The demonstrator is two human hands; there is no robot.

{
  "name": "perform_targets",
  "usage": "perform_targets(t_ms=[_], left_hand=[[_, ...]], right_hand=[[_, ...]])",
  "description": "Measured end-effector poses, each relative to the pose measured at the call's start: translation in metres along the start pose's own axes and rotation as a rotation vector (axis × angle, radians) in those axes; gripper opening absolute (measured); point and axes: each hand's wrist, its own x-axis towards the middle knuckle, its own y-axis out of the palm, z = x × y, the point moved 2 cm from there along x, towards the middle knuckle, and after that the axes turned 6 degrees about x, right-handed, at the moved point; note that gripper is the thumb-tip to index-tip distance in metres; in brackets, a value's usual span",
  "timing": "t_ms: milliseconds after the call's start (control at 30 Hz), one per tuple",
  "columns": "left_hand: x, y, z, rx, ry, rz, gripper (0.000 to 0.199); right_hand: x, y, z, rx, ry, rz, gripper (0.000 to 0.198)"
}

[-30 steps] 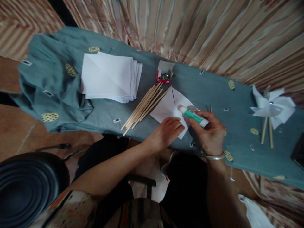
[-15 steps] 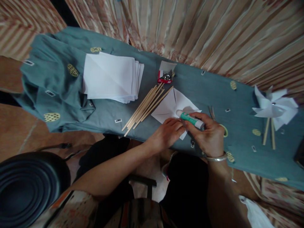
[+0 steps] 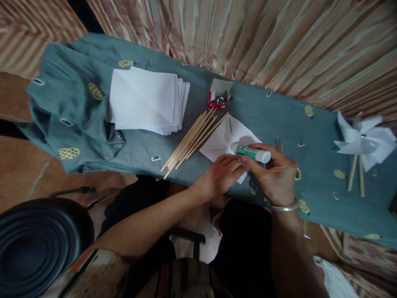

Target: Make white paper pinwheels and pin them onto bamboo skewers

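The glue stick (image 3: 252, 153) shifted inward, right grip (image 3: 276, 171) pinching it, left grip (image 3: 221, 174) loose on creased paper (image 3: 215, 140).

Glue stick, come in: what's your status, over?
Right hand gripping glue stick, left end at white paper, contact unclear. Left hand on paper's near side. Wooden sticks close along paper's left edge; nothing seen blocking.
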Motion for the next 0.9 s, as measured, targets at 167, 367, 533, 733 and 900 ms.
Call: perform_targets(t_ms=[167, 367, 533, 733, 900], left_hand=[[0.0, -0.002, 0.0, 0.014, 0.019, 0.007, 0.029], [0.0, -0.005, -0.001, 0.006, 0.012, 0.021, 0.029], [0.0, -0.003, -0.001, -0.016, 0.004, 0.01, 0.028], [0.001, -0.002, -0.001, -0.011, 0.016, 0.026, 0.026], [0.001, -0.002, -0.001, 0.018, 0.019, 0.011, 0.025]], right_hand=[[0.0, 0.001, -0.004, -0.013, -0.015, -0.026, 0.029], [-0.001, -0.001, 0.004, -0.18, -0.062, 0.039, 0.035], [-0.001, 0.001, 0.005, -0.245, -0.095, 0.031, 0.037], [0.0, 0.006, 0.008, -0.277, -0.124, 0.0, 0.035], [0.002, 0.01, 0.009, -0.298, -0.177, -0.045, 0.034]])
